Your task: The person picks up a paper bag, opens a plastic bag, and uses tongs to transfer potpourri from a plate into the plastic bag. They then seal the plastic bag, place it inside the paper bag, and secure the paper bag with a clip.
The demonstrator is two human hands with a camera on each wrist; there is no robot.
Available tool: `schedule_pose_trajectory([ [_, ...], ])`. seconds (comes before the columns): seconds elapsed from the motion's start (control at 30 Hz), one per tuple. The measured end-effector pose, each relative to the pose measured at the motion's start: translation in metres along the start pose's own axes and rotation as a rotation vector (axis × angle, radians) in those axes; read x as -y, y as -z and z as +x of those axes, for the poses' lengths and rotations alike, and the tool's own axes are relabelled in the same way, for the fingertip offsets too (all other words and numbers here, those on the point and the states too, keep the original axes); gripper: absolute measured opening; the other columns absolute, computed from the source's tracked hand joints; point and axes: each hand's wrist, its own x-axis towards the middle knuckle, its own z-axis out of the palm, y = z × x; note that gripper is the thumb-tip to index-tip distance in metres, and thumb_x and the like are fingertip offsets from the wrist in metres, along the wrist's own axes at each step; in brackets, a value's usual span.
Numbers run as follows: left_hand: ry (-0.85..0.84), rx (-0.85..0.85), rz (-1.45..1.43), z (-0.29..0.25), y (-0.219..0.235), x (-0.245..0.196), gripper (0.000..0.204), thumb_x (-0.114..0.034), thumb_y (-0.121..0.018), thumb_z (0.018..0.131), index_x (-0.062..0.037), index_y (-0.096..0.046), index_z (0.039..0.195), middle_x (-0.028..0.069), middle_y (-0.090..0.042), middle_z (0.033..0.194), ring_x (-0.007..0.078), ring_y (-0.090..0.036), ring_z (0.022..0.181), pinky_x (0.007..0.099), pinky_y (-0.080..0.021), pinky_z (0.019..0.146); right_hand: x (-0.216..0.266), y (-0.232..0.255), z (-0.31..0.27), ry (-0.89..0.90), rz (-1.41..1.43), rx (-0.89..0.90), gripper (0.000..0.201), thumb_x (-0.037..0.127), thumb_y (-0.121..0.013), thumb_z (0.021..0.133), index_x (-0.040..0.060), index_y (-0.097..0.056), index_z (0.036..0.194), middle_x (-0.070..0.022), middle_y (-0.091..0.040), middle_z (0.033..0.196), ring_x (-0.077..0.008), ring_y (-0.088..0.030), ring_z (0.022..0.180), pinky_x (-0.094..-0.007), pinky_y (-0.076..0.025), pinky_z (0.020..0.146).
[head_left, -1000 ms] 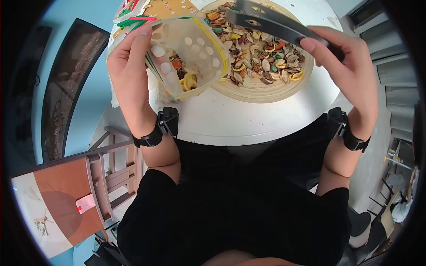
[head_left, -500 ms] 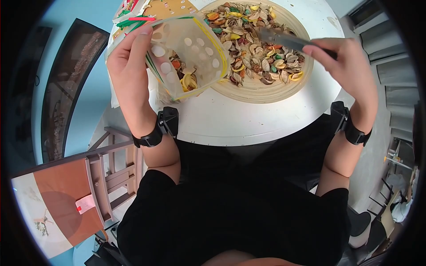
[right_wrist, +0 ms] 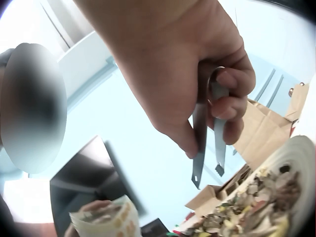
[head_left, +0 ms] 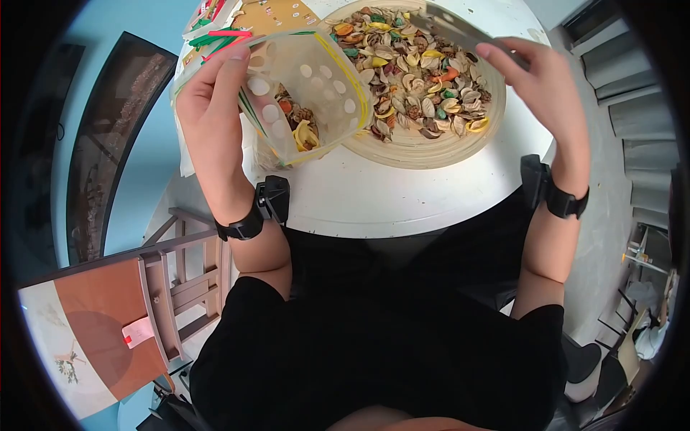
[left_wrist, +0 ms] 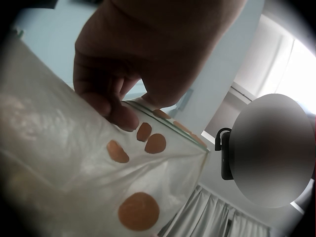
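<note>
My left hand (head_left: 219, 122) pinches the rim of a translucent dotted bag (head_left: 316, 93), its mouth held wide, with dried petals (head_left: 305, 135) inside. In the left wrist view the fingers grip the edge of the bag (left_wrist: 74, 148). My right hand (head_left: 550, 90) holds metal tongs (head_left: 460, 30) above the far part of a round woven tray (head_left: 431, 156) heaped with mixed dried petals (head_left: 424, 79). Seen from the right wrist, the tips of the tongs (right_wrist: 199, 128) stand apart with nothing between them, and the right hand (right_wrist: 182, 74) curls round them.
Behind the bag lie a brown board (head_left: 277, 14) and red and green strips (head_left: 215, 36). The tray stands on a round white table (head_left: 374, 208). A wooden chair (head_left: 187, 287) is at the left, and brown paper bags (right_wrist: 261, 131) show in the right wrist view.
The tongs first moved down toward the petals, then up and away to the far side of the tray. My left hand and the bag have stayed nearly still.
</note>
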Motion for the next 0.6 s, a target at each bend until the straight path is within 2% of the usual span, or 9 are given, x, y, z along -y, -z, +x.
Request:
schedule_pose_trajectory([
  [0.1, -0.043, 0.004, 0.033, 0.000, -0.001, 0.000, 0.031, -0.021, -0.065, 0.099, 0.0051, -0.075, 0.113, 0.0034, -0.071, 0.086, 0.0047, -0.059, 0.063, 0.0184, -0.045, 0.054, -0.015, -0.023, 0.005, -0.020, -0.122, 0.090, 0.045, 0.044, -0.072, 0.094, 0.0022, -0.079, 0.106, -0.0184, -0.071, 0.074, -0.0246, -0.067, 0.062, -0.0352, -0.054, 0.066],
  [0.2, -0.040, 0.009, 0.025, 0.001, 0.000, 0.001, 0.031, -0.021, -0.066, 0.099, 0.0047, -0.075, 0.113, 0.0031, -0.070, 0.086, 0.0049, -0.059, 0.063, 0.0186, -0.045, 0.054, -0.020, -0.029, 0.009, 0.007, -0.128, 0.158, 0.043, 0.038, -0.074, 0.095, -0.0015, -0.076, 0.111, -0.0129, -0.065, 0.068, -0.0199, -0.058, 0.060, -0.0336, -0.050, 0.063],
  [0.3, -0.032, 0.010, 0.024, 0.000, 0.000, 0.001, 0.031, -0.021, -0.065, 0.099, 0.0047, -0.075, 0.112, 0.0033, -0.071, 0.086, 0.0051, -0.060, 0.064, 0.0184, -0.045, 0.054, -0.020, -0.022, 0.008, 0.052, -0.113, 0.136, 0.040, 0.037, -0.072, 0.097, -0.0004, -0.077, 0.110, -0.0115, -0.063, 0.065, -0.0172, -0.058, 0.059, -0.0325, -0.048, 0.060],
  [0.4, -0.005, -0.001, 0.003, 0.001, -0.001, -0.001, 0.026, -0.015, -0.065, 0.099, 0.0044, -0.074, 0.113, 0.0038, -0.068, 0.079, 0.0102, -0.061, 0.060, 0.0232, -0.045, 0.060, 0.001, -0.001, 0.003, 0.008, -0.027, 0.092, 0.038, 0.033, -0.072, 0.097, -0.0023, -0.077, 0.110, -0.0074, -0.065, 0.068, -0.0119, -0.059, 0.063, -0.0283, -0.045, 0.060],
  [0.5, 0.005, 0.001, -0.007, 0.000, -0.002, -0.001, 0.026, -0.015, -0.065, 0.099, 0.0044, -0.074, 0.113, 0.0039, -0.068, 0.079, 0.0105, -0.061, 0.060, 0.0236, -0.045, 0.059, 0.016, 0.007, -0.009, 0.166, 0.359, 0.006, 0.035, 0.027, -0.072, 0.098, -0.0042, -0.075, 0.113, -0.0023, -0.067, 0.076, -0.0065, -0.059, 0.070, -0.0231, -0.043, 0.061],
  [0.6, 0.004, 0.011, -0.019, 0.000, -0.002, -0.001, 0.025, -0.015, -0.065, 0.099, 0.0043, -0.074, 0.113, 0.0040, -0.068, 0.080, 0.0108, -0.061, 0.060, 0.0239, -0.045, 0.059, 0.038, 0.012, -0.028, 0.135, 0.564, 0.140, 0.034, 0.023, -0.071, 0.099, -0.0042, -0.072, 0.120, 0.0004, -0.069, 0.083, -0.0046, -0.058, 0.074, -0.0202, -0.042, 0.064],
])
